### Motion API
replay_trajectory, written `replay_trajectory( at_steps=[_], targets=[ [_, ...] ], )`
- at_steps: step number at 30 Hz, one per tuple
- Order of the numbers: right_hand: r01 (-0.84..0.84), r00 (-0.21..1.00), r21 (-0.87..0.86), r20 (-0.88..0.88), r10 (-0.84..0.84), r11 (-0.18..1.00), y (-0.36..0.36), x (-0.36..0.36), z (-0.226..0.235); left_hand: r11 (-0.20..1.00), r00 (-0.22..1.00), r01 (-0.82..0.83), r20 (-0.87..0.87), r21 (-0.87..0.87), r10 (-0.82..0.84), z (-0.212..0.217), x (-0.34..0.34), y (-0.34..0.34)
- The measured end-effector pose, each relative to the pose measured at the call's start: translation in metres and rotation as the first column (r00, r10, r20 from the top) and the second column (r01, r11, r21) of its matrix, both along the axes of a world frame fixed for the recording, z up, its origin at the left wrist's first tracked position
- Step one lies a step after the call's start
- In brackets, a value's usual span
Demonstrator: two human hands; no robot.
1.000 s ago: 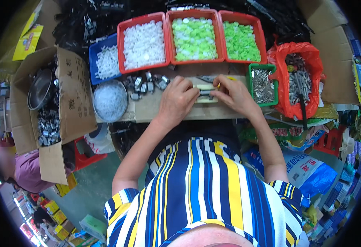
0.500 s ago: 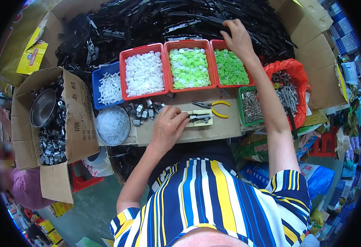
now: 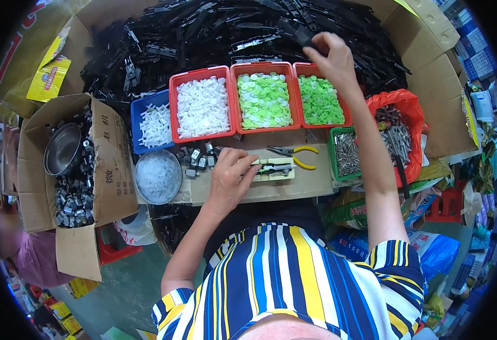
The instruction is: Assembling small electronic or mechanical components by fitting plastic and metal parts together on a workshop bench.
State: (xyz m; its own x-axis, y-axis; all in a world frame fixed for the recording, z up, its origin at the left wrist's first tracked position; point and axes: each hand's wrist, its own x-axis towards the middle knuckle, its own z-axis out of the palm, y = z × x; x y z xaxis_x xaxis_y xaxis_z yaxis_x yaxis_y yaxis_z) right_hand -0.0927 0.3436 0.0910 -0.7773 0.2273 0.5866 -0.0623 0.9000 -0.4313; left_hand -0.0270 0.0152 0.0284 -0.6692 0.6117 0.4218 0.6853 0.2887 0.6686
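My left hand [image 3: 229, 178] is closed at the left end of a cream block [image 3: 282, 176], thumb and fingers pressed against it. On the block lies a slim black-and-silver part [image 3: 276, 168], its left end hidden by my fingers. My right hand [image 3: 337, 63] reaches past the red bins to the pile of black plastic parts [image 3: 203, 34]. At its fingertips is a dark, blurred black plastic part [image 3: 303, 36], which the fingers appear to grip. Pliers with yellow handles [image 3: 302, 150] lie just beyond the block. Small metal motors [image 3: 196, 157] lie left of it.
Red bins hold white pieces [image 3: 202, 107], green-and-white discs [image 3: 263, 101] and green pieces [image 3: 320, 101]. Around them are a blue bin [image 3: 154, 122], a round clear-white dish [image 3: 158, 177], a green screw tray [image 3: 346, 153], a red bag [image 3: 415, 107] and a carton of motors [image 3: 112, 153].
My right hand has shifted slightly right and down, and a dark part now shows at its fingertips. The left hand stays at the block. The whole view has shifted a little.
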Motion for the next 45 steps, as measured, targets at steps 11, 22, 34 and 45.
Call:
replay_trajectory(
  at_steps=[11,22,34,45],
  targets=[
    [-0.239,0.969,-0.395,-0.031,0.247,0.887,-0.152,0.117,-0.037,0.798,0.521,-0.279,0.782,0.535,-0.342,0.010,0.013,0.043],
    [-0.466,0.883,0.208,0.162,0.440,0.860,-0.138,0.138,-0.011,0.927,0.464,0.320,0.821,0.196,-0.334,0.032,-0.014,-0.005],
    [-0.423,0.862,-0.070,0.277,0.425,0.903,-0.123,0.145,-0.058,0.994,0.703,-0.068,0.711,0.081,-0.010,0.013,-0.022,-0.028],
    [-0.399,0.852,-0.082,0.335,0.402,0.913,-0.134,0.144,-0.068,0.982,0.688,-0.169,0.723,0.089,0.053,0.012,-0.017,-0.033]
  ],
)
